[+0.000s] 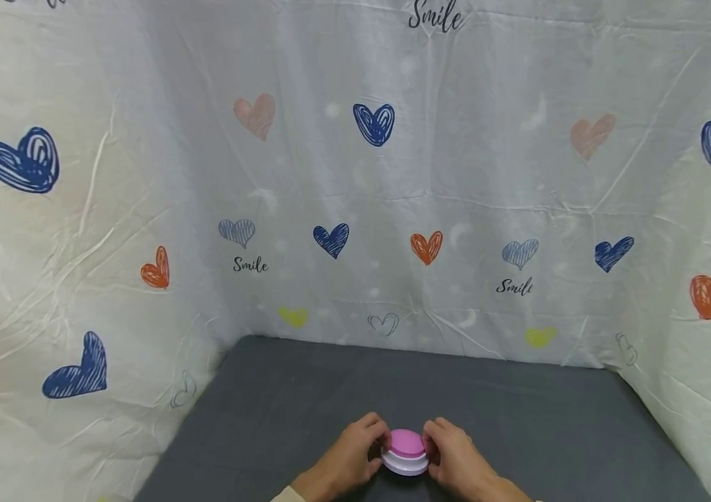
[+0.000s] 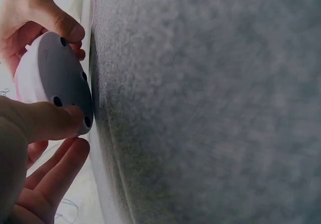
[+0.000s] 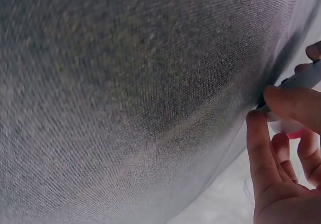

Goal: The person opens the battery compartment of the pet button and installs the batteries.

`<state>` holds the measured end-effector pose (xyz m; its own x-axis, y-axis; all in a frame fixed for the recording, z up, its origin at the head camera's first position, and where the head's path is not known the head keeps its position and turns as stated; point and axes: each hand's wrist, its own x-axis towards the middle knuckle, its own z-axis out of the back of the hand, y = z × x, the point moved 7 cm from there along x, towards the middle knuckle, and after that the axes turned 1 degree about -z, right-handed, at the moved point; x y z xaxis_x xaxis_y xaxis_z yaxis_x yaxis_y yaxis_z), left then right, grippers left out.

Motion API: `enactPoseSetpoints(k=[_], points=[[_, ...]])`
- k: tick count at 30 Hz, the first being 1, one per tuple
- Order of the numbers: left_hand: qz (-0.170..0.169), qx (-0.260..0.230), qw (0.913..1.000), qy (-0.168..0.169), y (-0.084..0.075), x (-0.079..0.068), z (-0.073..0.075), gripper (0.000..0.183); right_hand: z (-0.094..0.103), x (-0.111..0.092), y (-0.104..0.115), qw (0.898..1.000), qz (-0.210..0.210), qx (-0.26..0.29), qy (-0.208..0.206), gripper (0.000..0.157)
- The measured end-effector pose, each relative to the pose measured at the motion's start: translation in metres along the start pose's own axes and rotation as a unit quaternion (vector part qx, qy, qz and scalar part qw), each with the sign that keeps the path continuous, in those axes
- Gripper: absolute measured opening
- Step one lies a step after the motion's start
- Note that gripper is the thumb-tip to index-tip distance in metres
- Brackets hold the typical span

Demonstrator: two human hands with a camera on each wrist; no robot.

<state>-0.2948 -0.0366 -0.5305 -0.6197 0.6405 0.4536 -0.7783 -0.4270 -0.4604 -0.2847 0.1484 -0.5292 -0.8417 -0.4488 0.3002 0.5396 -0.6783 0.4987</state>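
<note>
A round white object with a pink domed top [image 1: 406,443] is held between both hands over the dark grey cloth. At its left side, my left hand [image 1: 354,450] pinches the rim between thumb and fingers. My right hand [image 1: 458,459] grips the opposite side the same way. In the left wrist view the object's pale flat underside [image 2: 62,73] shows, tilted up from the cloth, with several small dark round spots near its edge. The left thumb [image 2: 52,121] lies across that underside. Only a grey edge of the object [image 3: 305,78] appears in the right wrist view, beside the right thumb.
A dark grey cloth [image 1: 330,376] covers the table. White fabric [image 1: 362,174] printed with hearts and "Smile" hangs behind it and along the left and right sides, meeting the table's edges.
</note>
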Motion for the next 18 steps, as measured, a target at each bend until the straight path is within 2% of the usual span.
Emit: enactPoseSetpoints(k=[7, 14, 18], points=[[-0.013, 0.016, 0.9995, 0.022, -0.0048, -0.0020, -0.0007, 0.043, -0.0023, -0.0026, 0.0006, 1.000, 0.001, -0.002, 0.009, 0.044], [0.011, 0.055, 0.9947, 0.086, -0.0040, -0.0025, -0.0052, 0.035, -0.0060, -0.0069, -0.0004, 1.000, -0.005, -0.007, 0.024, 0.041], [0.004, 0.064, 0.9943, 0.085, -0.0053, -0.0025, -0.0055, 0.032, -0.0049, -0.0092, 0.0011, 1.000, 0.005, -0.019, 0.009, 0.040]])
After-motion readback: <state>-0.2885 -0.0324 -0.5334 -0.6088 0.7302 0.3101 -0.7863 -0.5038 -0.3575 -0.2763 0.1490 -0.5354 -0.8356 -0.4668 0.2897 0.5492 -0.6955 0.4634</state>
